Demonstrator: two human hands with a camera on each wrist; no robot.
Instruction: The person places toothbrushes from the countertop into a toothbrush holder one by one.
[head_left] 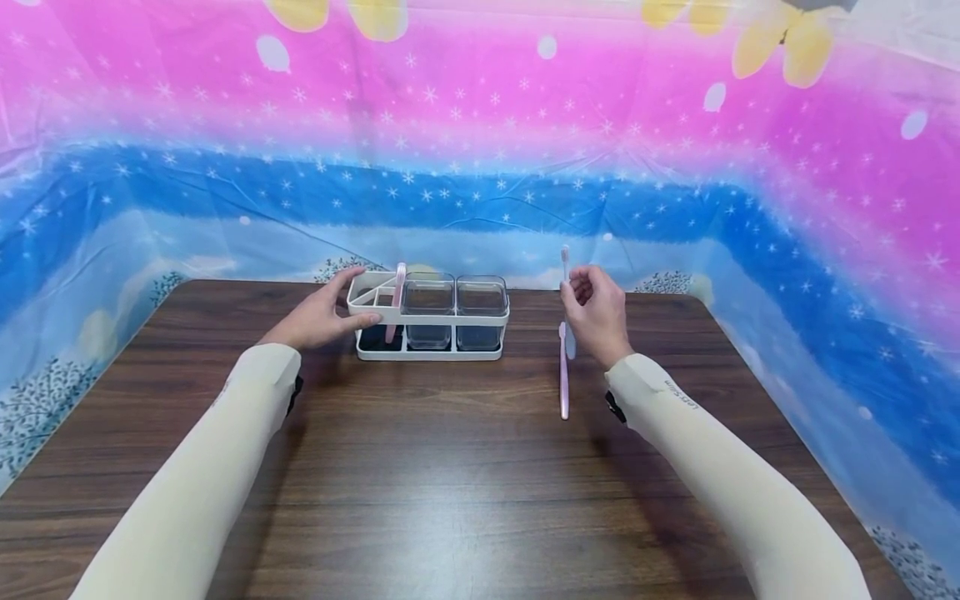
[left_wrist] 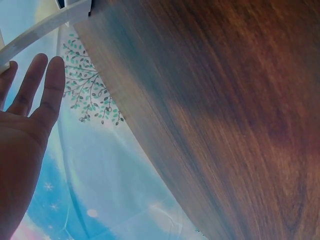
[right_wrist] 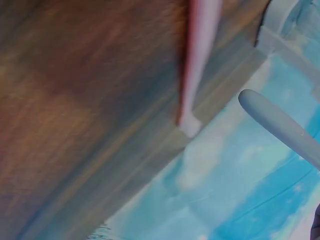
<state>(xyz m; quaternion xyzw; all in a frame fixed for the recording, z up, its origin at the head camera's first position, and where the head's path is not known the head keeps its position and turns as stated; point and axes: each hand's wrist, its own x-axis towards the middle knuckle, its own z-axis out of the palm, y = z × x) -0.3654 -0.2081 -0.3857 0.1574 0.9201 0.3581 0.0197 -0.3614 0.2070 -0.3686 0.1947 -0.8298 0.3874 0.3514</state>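
A white toothbrush holder [head_left: 431,319] stands toward the back of the table with two clear square cups [head_left: 481,296] in it. A pink toothbrush [head_left: 397,292] stands in its divided left section. My left hand [head_left: 318,312] holds the holder's left end, thumb on the front rim and index finger behind. In the left wrist view, fingers [left_wrist: 52,87] extend beside the white rim [left_wrist: 45,27]. My right hand [head_left: 596,308] pinches a pale grey toothbrush [right_wrist: 282,122], head up, handle pointing down. Below it, another pink toothbrush [head_left: 564,379] lies on the table.
The dark wood table [head_left: 420,483] ends just behind the holder. A pink and blue patterned cloth [head_left: 480,192] hangs around its back and sides.
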